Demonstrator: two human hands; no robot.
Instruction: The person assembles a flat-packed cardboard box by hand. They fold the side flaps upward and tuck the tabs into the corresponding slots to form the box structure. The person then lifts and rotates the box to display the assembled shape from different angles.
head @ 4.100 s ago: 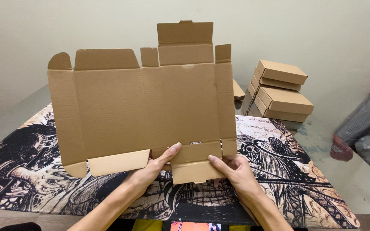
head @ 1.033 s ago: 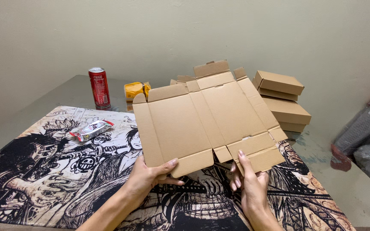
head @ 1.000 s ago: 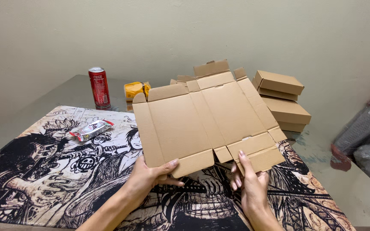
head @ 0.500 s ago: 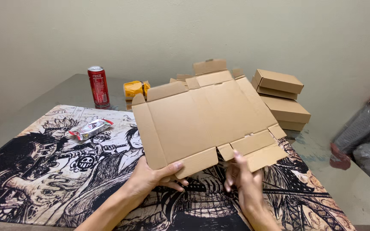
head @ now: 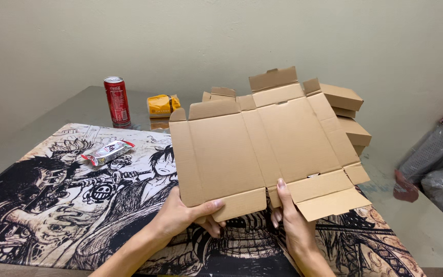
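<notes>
Flat cardboard box blank (head: 262, 149) in both hands, left hand (head: 183, 218) & right hand (head: 293, 225).

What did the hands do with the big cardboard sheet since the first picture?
The flat brown die-cut cardboard sheet, first held upright facing the camera, has been tipped down and back to lie slanted over the table. The left hand keeps its grip on the near edge, thumb on top; the right hand still holds beside the near flap. The stack of folded brown cardboard boxes stayed put.
</notes>
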